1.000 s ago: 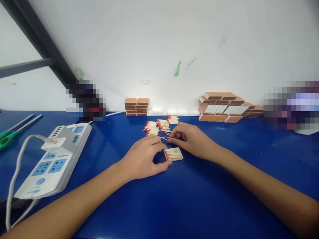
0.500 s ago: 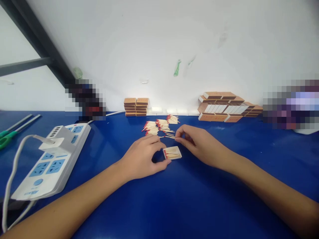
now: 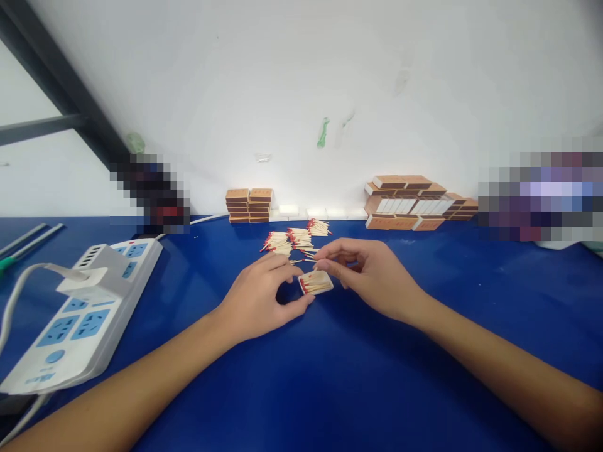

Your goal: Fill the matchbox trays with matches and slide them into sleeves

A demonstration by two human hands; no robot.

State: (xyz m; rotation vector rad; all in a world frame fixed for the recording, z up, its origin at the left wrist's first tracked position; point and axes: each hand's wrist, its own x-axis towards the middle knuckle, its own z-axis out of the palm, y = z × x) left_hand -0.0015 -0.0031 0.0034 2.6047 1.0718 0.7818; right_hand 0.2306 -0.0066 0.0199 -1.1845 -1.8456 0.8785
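While two hands meet at one match tray (image 3: 315,283), left hand (image 3: 257,300) pinching its edge, right hand (image 3: 372,276) fingertips closed above, contents unclear.

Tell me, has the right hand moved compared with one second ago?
Yes. The right hand has come back from the loose matches toward the person and now has its fingertips at the open match tray.

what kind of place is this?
Likely a small hand-packing bench for matches: loose matches heaped on a blue table, an open tray of matches between the hands, stacked matchboxes along the wall.
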